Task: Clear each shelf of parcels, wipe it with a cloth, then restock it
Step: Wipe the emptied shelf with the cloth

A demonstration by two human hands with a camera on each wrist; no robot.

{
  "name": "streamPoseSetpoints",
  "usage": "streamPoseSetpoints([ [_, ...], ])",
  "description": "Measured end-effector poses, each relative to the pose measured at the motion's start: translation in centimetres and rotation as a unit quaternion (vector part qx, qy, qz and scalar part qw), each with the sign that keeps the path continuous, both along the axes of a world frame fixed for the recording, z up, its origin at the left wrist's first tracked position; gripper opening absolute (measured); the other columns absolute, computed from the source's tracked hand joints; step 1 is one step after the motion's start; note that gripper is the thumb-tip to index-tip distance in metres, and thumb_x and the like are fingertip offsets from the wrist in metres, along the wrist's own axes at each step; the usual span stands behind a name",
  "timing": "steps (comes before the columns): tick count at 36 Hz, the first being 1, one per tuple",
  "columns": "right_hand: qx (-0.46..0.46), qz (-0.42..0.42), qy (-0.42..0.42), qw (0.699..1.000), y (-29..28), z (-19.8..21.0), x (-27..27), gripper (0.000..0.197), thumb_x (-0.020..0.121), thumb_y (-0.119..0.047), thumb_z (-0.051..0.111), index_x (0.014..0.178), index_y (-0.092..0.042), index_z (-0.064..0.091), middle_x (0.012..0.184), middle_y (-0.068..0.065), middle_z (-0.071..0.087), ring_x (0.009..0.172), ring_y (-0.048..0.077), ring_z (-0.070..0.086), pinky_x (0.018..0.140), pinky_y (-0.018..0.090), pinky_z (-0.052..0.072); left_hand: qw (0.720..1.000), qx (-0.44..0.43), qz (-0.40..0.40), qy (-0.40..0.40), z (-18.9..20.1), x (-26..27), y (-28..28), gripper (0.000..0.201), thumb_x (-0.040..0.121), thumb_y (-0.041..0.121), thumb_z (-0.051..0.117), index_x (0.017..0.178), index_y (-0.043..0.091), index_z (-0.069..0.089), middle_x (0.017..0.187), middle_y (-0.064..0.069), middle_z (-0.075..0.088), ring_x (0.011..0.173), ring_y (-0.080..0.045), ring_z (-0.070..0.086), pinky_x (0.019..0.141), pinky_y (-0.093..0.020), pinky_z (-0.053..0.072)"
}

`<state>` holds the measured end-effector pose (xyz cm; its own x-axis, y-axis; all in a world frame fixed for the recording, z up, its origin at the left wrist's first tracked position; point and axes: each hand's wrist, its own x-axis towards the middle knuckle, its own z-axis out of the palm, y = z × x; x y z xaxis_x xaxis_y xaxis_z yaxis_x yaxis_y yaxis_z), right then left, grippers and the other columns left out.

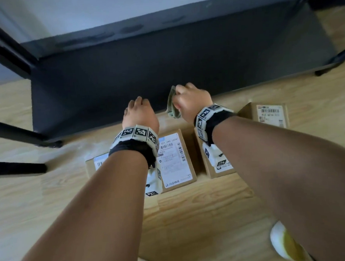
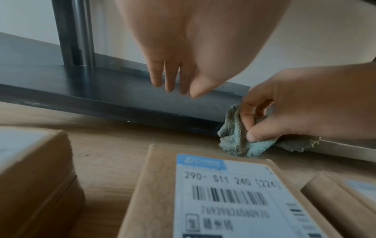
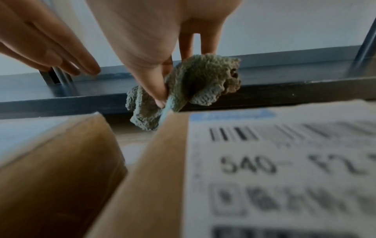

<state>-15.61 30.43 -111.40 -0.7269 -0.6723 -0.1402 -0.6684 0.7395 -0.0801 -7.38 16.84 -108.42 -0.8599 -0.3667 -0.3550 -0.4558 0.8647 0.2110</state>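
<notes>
Green terry cloth (image 1: 172, 106) bunched in right hand (image 1: 193, 101), frame centre, at black shelf (image 1: 163, 56) front edge. Left hand (image 1: 139, 114) relaxed, holding nothing. Labelled cardboard parcels (image 1: 176, 160) on wood floor (image 1: 193, 220) below.

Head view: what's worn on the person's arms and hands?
Both forearms are bare, no sleeves or gloves. Each wrist carries a black strap under a band of pale square tiles printed with black fiducial markers: left wristband, right wristband. A white marker-tagged block hangs beneath each.
</notes>
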Motion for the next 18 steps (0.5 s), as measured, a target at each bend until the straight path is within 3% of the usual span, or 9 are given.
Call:
streamPoseSetpoints([
  [3, -0.022, -0.007, 0.003, 1.0, 0.2, -0.2, 0.1, 0.021, 0.087, -0.008, 0.053, 0.104, -0.016, 0.062, 0.114, 0.001, 0.052, 0.107, 0.025, 0.046, 0.063, 0.034, 0.036, 1.0, -0.011, -0.003, 0.004, -0.3, -0.5, 0.5, 0.054, 0.088, 0.0, 0.038, 0.142, 0.008, 0.036, 0.154, -0.005, 0.025, 0.141, -0.024, 0.021, 0.116, -0.036, 0.022],
  [5, -0.035, -0.023, -0.012, 0.999, 0.4, -0.4, -0.1, 0.039, 0.084, -0.007, 0.056, 0.123, -0.016, 0.054, 0.12, -0.001, 0.052, 0.113, 0.023, 0.046, 0.068, 0.033, 0.04, 1.0, -0.019, -0.007, 0.004, -0.4, -0.8, 0.9, 0.053, 0.089, 0.001, 0.039, 0.142, 0.007, 0.036, 0.154, -0.006, 0.025, 0.141, -0.025, 0.021, 0.116, -0.037, 0.021],
  [7, -0.042, -0.026, -0.026, 0.998, 0.6, -0.4, -0.4, 0.05, 0.082, -0.008, 0.06, 0.129, -0.02, 0.047, 0.121, -0.004, 0.052, 0.115, 0.021, 0.046, 0.07, 0.033, 0.042, 1.0, -0.023, -0.011, -0.002, -0.4, -1.0, 1.2, 0.053, 0.089, 0.002, 0.039, 0.142, 0.007, 0.035, 0.155, -0.006, 0.024, 0.142, -0.025, 0.019, 0.117, -0.037, 0.019],
  [13, -0.051, -0.048, -0.052, 0.996, 2.6, 0.1, -1.5, 0.042, 0.08, -0.004, 0.059, 0.117, -0.024, 0.056, 0.113, -0.006, 0.052, 0.11, 0.02, 0.046, 0.071, 0.038, 0.05, 0.999, -0.036, -0.027, -0.006, -0.3, -2.1, 2.1, 0.056, 0.089, 0.001, 0.042, 0.144, 0.008, 0.034, 0.155, -0.006, 0.024, 0.143, -0.024, 0.018, 0.118, -0.037, 0.018],
  [18, -0.025, -0.076, -0.058, 0.995, 5.1, 1.0, -3.4, 0.033, 0.078, 0.0, 0.057, 0.101, -0.023, 0.056, 0.101, -0.006, 0.048, 0.104, 0.02, 0.047, 0.068, 0.037, 0.048, 0.998, -0.04, -0.048, -0.001, 0.1, -3.3, 3.3, 0.055, 0.088, 0.001, 0.043, 0.143, 0.006, 0.035, 0.154, -0.007, 0.025, 0.143, -0.025, 0.02, 0.118, -0.038, 0.02],
])
